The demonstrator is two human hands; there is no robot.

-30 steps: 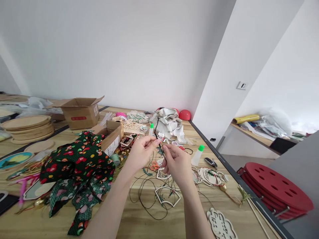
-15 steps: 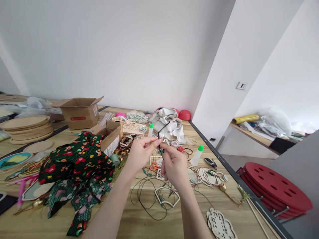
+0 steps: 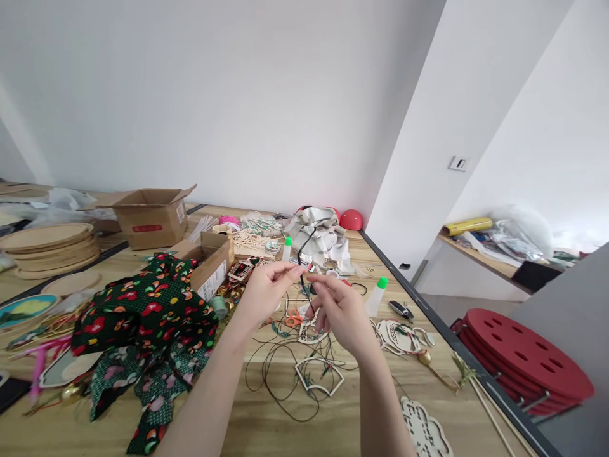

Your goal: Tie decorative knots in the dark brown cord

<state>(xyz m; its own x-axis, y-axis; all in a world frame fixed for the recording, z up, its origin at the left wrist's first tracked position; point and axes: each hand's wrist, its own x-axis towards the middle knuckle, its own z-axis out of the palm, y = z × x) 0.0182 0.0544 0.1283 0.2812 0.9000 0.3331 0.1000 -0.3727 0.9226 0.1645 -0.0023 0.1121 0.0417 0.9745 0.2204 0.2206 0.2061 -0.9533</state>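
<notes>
A thin black cord [image 3: 302, 284] rises above the table between my hands, bent near its upper end. My left hand [image 3: 268, 291] pinches it with thumb and forefinger. From the other side, my right hand [image 3: 340, 306] reaches in with its top fingertips at the cord, close to the left fingertips; its lower fingers are loosely curled. Beneath the hands lie a loose tangle of dark string [image 3: 280, 381], a pale fan-shaped frame [image 3: 335, 384] and orange-handled scissors [image 3: 294, 318]. Part of the cord is hidden by the right fingers.
Patterned dark green fabric [image 3: 147, 304] is heaped at left, before a small open carton [image 3: 213, 270] and a larger cardboard box [image 3: 155, 222]. A green-capped bottle [image 3: 377, 297] and cut-out wooden plaques [image 3: 423, 425] are at right. Red stools [image 3: 523, 355] stand beyond the table edge.
My right hand has shifted slightly right, its lower fingers spreading a little. My left hand still pinches the cord in nearly the same place. The cord's upper end leans slightly left.
</notes>
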